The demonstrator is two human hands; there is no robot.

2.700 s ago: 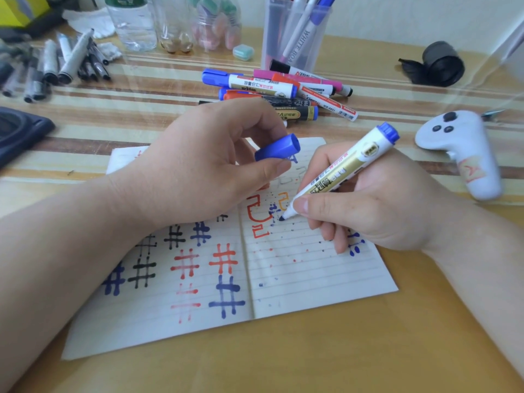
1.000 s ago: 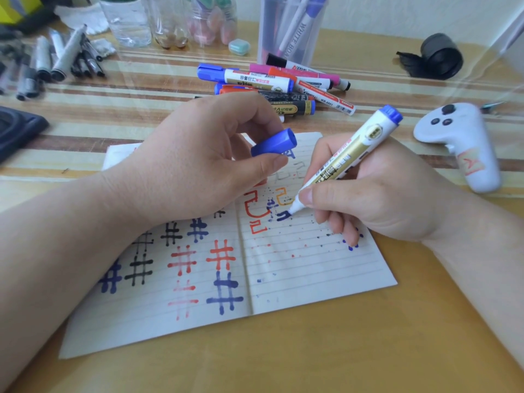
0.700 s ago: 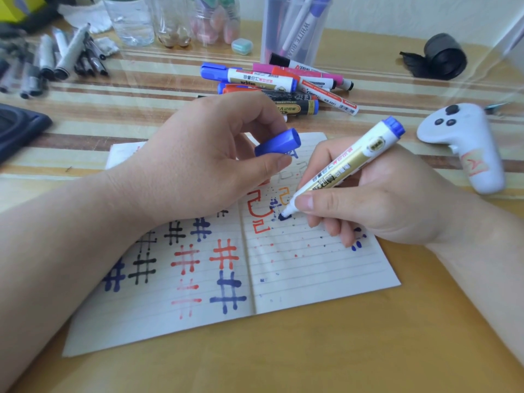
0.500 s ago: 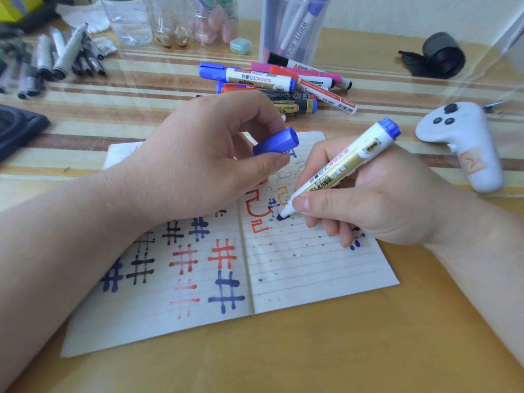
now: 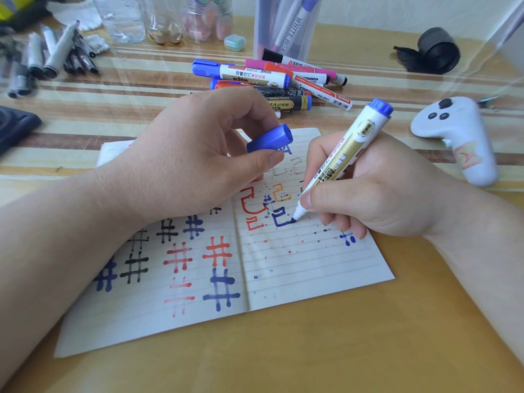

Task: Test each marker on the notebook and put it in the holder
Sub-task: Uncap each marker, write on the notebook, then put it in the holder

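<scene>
An open lined notebook (image 5: 297, 273) lies on the table, covered with red, blue and black test marks. My right hand (image 5: 377, 191) grips a white and gold blue marker (image 5: 344, 156), its tip touching the right page at a fresh blue mark. My left hand (image 5: 192, 157) hovers over the notebook's top and pinches the marker's blue cap (image 5: 270, 139) between thumb and fingers. A clear holder (image 5: 286, 26) with several markers in it stands at the back. A pile of loose markers (image 5: 272, 80) lies in front of it.
A white controller (image 5: 456, 137) lies to the right of the notebook. A black roll (image 5: 433, 51) sits at the back right. Grey and black pens (image 5: 48, 58) lie at the back left beside clear bottles (image 5: 141, 18). A dark object (image 5: 14, 126) is at the left edge.
The marker tip has moved a little to the right across the page, and the blue mark has grown into a squared shape. My left hand has held the cap still.
</scene>
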